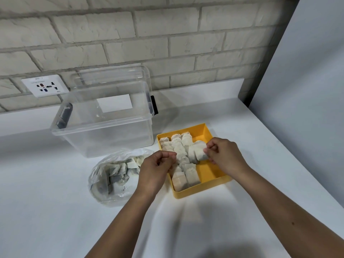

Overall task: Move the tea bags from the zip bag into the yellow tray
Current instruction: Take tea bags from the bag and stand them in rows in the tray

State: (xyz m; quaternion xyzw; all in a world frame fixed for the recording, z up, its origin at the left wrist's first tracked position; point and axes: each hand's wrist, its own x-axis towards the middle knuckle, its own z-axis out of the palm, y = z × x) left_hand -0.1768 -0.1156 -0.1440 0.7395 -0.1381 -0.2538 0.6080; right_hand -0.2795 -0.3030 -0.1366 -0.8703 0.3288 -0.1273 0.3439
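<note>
Head: R hand (pixel 226 155) pinches tea bag (pixel 196 152), tilted.

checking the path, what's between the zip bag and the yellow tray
In the head view, the left hand sits between the zip bag and the yellow tray, above bare white table.

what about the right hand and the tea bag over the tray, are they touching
Touching. The head view shows the right hand pinching one end of a tea bag over the yellow tray, fingertips directly on the paper.
</note>
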